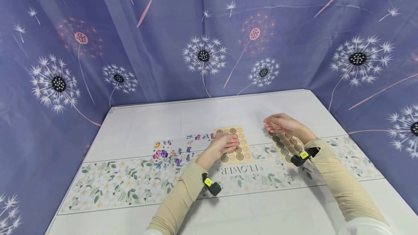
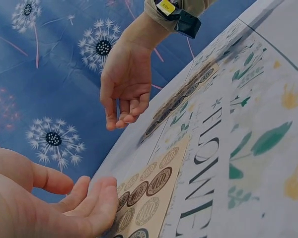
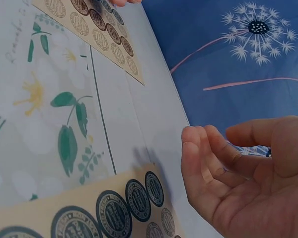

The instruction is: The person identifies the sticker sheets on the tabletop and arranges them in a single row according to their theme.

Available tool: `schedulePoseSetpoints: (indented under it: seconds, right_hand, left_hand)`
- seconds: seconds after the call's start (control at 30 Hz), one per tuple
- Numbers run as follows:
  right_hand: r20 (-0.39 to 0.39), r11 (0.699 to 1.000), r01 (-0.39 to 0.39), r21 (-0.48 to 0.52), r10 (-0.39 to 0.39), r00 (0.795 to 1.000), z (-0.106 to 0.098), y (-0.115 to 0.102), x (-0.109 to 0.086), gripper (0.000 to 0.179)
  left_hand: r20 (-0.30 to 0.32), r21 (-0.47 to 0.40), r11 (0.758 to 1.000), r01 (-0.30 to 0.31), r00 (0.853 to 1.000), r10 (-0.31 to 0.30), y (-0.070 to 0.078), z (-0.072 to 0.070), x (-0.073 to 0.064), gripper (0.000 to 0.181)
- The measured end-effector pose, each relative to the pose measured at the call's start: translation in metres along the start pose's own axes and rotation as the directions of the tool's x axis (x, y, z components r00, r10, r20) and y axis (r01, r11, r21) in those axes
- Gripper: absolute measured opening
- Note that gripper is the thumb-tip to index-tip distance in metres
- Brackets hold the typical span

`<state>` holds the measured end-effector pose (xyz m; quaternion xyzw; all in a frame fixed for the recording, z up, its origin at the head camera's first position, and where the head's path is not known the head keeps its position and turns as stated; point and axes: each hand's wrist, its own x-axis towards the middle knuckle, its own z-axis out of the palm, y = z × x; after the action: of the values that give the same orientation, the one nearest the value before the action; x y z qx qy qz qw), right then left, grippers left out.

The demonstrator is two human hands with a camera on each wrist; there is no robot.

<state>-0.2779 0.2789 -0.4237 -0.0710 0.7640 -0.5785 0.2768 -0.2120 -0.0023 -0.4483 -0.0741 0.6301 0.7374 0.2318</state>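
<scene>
My left hand [image 1: 222,145] hovers over the left sheet of round stickers [image 1: 242,151], covering part of it. In the left wrist view its fingers are loosely bent and nothing shows between them. Above the far end of a second sheet of round stickers [image 1: 285,141] is my right hand [image 1: 284,123]. Its fingers curve toward the thumb without a visible object in them, as the right wrist view shows. Both sheets are tan, with rows of dark and pale printed circles. Whether the left fingertips touch their sheet, I cannot tell.
Colourful flower stickers [image 1: 177,155] lie on the table left of my left hand. A floral runner [image 1: 111,180] with the word FLOWER crosses the white table [image 1: 156,115]. Behind and at the sides hangs a blue dandelion curtain [image 1: 169,46].
</scene>
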Motion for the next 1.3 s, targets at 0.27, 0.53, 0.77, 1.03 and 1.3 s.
schedulePoseSetpoints:
  seconds: [0.27,0.53,0.77,1.03,1.3]
  right_hand:
    - [0.002,0.998,-0.041,-0.040,0.041,0.999,-0.006,-0.002,-0.008,0.049]
    - [0.019,0.995,-0.060,-0.083,0.061,0.998,-0.012,-0.001,-0.013,0.050]
    - [-0.002,0.993,-0.057,-0.104,0.057,0.998,-0.019,0.002,-0.015,0.050]
    - [-0.010,0.993,-0.082,-0.089,0.082,0.997,-0.024,0.003,-0.023,0.050]
    - [-0.049,0.986,-0.096,-0.136,0.090,0.995,-0.031,0.007,-0.027,0.051]
  left_hand:
    - [0.039,-0.009,1.000,0.017,0.999,-0.016,0.000,0.009,-0.001,0.034]
    - [0.059,-0.037,0.999,0.033,0.998,-0.031,-0.005,0.017,0.004,0.034]
    - [0.070,-0.021,0.999,0.030,0.997,-0.029,-0.006,0.022,0.006,0.031]
    - [0.092,-0.009,0.999,0.046,0.995,-0.045,-0.010,0.032,0.007,0.030]
    - [0.133,-0.004,0.998,0.057,0.990,-0.056,-0.013,0.043,0.004,0.034]
